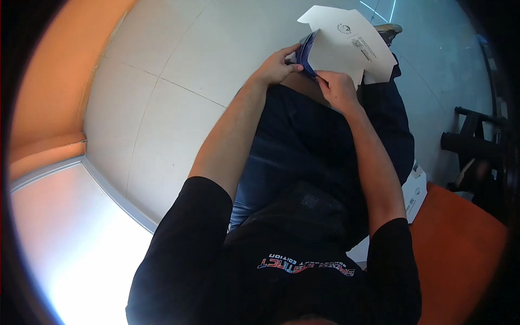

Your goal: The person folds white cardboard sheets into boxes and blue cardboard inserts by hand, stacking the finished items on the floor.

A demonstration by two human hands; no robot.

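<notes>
At the top of the head view, my left hand point(278, 66) grips the left side of a dark blue folded piece point(305, 54), thumb in front. My right hand point(337, 89) pinches the lower right end of the same piece, fingers closed. The blue piece adjoins a large white cardboard sheet point(346, 40) with flaps and small dark print, which spreads to the right over my lower leg. Part of a brown surface point(304, 85) shows just beneath my hands. Fingertips behind the blue piece are hidden.
Grey floor tiles point(179, 70) lie ahead and left. An orange wall point(54, 70) and a shiny metal-edged panel point(81, 227) stand at left. Another white printed cardboard piece point(414, 195) and an orange surface point(455, 238) are at lower right. A black frame point(471, 138) stands at right.
</notes>
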